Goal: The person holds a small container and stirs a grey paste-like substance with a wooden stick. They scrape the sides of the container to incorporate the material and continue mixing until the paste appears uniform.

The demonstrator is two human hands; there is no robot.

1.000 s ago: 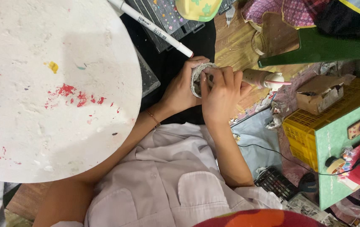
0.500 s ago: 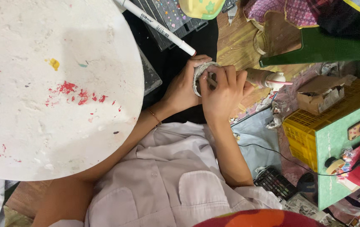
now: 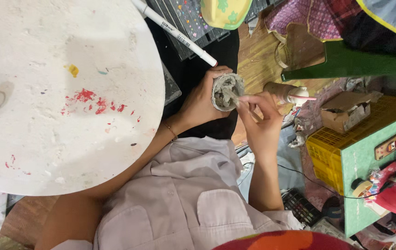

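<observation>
Evidently, a small grey clay-caked cup (image 3: 227, 91) was held in the left hand (image 3: 202, 99), whose fingers were wrapped round its wall so that its open mouth faced up toward the camera. The right hand (image 3: 260, 121) was drawn back a little from the cup compared with half a second earlier, when it had been laid right over the rim and had hidden most of the opening; now the grey, rough inside could be seen. The right hand's fingers were pinched narrowly on a thin stick-like tool (image 3: 233, 96), whose tip was set inside the cup's mouth; what kind of tool it was could not be told. From this shift it could be judged that pressing with the fingers had given way to finer work on the inner wall, and that the cup was being shaped or scraped rather than set down.

Just beyond the left hand a white marker pen (image 3: 175, 32) lay slanted across a dark tray of small coloured pieces (image 3: 189, 18). To the outer side of that hand a large white round board (image 3: 45, 92), flecked with red and yellow paint, filled much of the view. Past the right hand a capped tube (image 3: 287, 93) rested on the wooden counter (image 3: 256, 60), and further out a yellow crate (image 3: 327, 153) and a green box (image 3: 374, 162) were seen. A thin bracelet (image 3: 171, 131) was worn on the left wrist.
</observation>
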